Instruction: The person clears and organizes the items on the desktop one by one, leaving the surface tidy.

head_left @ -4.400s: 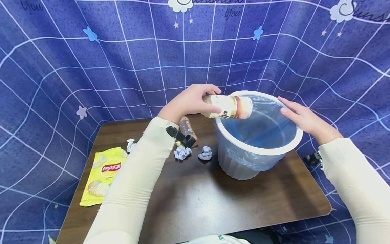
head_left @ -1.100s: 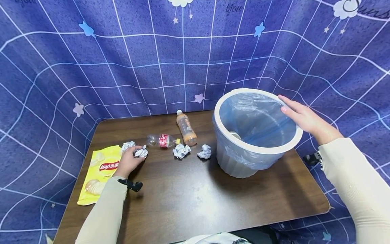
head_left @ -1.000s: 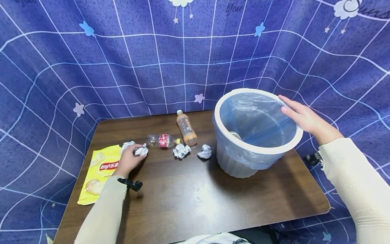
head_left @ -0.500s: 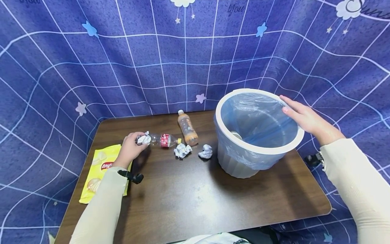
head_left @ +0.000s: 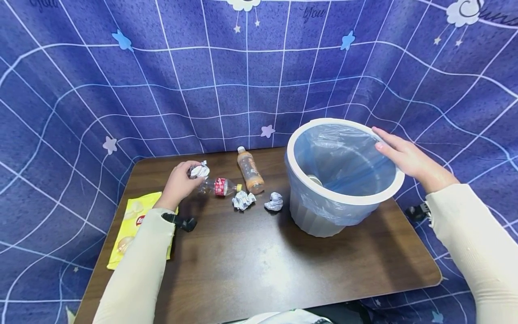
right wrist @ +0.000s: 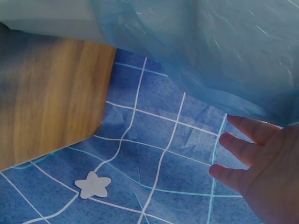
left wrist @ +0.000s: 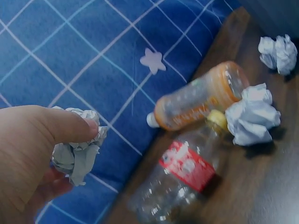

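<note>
My left hand [head_left: 180,180] pinches a crumpled paper ball [head_left: 200,170] between thumb and fingers, raised over the back left of the table. In the left wrist view the thumb lies across the paper ball [left wrist: 79,156]. Just beneath is a clear plastic bottle [head_left: 220,186] with a red label and yellow cap, lying on its side. My right hand [head_left: 408,157] rests at the far right rim of a grey, bag-lined trash bin [head_left: 315,216]. Its fingers [right wrist: 236,148] are extended and spread just outside the liner in the right wrist view.
A juice bottle [head_left: 250,171] with orange ends lies behind two more paper balls, one near the yellow cap [head_left: 243,200], the other paper ball [head_left: 274,202] close to the bin. A yellow Lay's bag [head_left: 139,204] lies at the left, partly under my sleeve. A pale round object [head_left: 314,180] shows inside the bin.
The white bottle that my left hand held over the bin has left it. That hand went to the paper by the chip bag, then lifted a ball rightward and back. My right hand stayed put.
</note>
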A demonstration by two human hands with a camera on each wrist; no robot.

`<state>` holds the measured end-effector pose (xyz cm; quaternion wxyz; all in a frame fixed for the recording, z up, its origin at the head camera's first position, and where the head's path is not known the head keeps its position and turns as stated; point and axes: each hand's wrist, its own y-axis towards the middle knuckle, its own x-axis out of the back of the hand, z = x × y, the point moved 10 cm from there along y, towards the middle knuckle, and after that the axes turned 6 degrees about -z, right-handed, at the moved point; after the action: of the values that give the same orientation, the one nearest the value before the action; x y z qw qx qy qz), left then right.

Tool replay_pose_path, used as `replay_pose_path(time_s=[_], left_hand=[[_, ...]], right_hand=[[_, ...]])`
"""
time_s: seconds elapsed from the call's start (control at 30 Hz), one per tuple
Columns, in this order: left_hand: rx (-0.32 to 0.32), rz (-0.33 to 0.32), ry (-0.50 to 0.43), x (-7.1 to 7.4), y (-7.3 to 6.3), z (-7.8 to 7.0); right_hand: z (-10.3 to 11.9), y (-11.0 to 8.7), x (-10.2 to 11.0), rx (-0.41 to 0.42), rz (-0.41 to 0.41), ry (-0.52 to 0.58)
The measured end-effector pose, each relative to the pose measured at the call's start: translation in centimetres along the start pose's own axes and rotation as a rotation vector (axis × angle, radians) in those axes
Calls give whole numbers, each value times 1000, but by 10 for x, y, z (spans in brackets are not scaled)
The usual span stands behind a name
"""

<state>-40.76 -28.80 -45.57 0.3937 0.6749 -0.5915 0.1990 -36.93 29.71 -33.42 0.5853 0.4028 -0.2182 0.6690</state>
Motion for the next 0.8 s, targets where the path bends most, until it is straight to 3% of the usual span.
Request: replay_pose_path(time_s=[0.3,0.8], left_hand=[[-52,-20,-48,5,14,-39],[-104,-26,-63,7,33,-88]], right_hand=[[0,-2,1,-16,12,-21],[0,1,0,5,22,-19]])
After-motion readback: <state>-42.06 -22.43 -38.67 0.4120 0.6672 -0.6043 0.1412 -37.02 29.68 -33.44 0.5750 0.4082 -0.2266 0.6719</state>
